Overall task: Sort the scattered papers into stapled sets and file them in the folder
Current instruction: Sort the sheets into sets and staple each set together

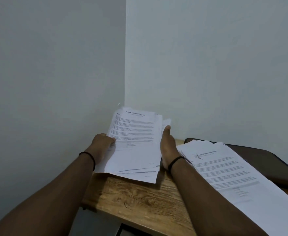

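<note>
A loose stack of printed white papers (pixel 134 142) is held up above the wooden table (pixel 140 201), tilted toward me. My left hand (pixel 100 145) grips its left edge, thumb on the top sheet. Along the stack's right edge lies my right hand (pixel 168 147), thumb up in front and fingers hidden behind the sheets. The lower corners of the sheets fan out unevenly. A second pile of printed papers (pixel 233 176) lies flat on the table to the right, partly on a dark folder (pixel 265 160).
The table stands in a corner between two plain grey walls. Its left edge runs diagonally below my left forearm, with a grey surface (pixel 95 223) beneath it. The dark folder reaches the right edge of view.
</note>
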